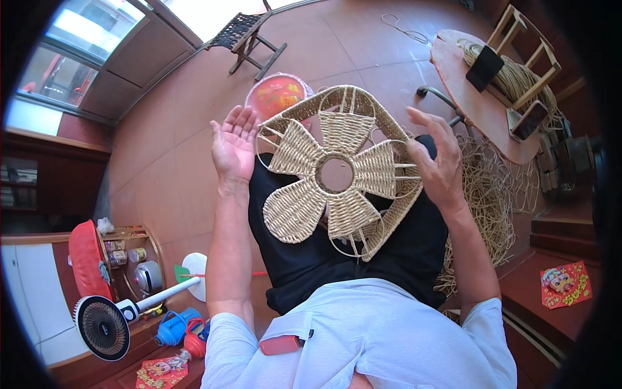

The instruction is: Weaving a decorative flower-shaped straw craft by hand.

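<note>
A woven straw flower (pixel 295 207) with several petals and a round hole at its centre lies over my lap. Bare wire loops show between and beyond some of its petals. Behind it runs a tall woven band (pixel 382 120), bent around the flower like a basket's side wall. My left hand (pixel 234 148) is beside the upper left petal, palm up, its fingers stretched out and holding nothing. At the right edge of the weaving, my right hand (pixel 442 162) has its thumb and fingers spread apart. Whether that hand touches the rim I cannot tell.
Loose straw cord (pixel 489 214) is heaped on the floor at my right. A low table (pixel 453 71) there holds coiled cord, an upturned stool and two phones. Ahead are a red round basin (pixel 277 96) and a folding stool (pixel 249 42). A fan (pixel 103 327) stands left.
</note>
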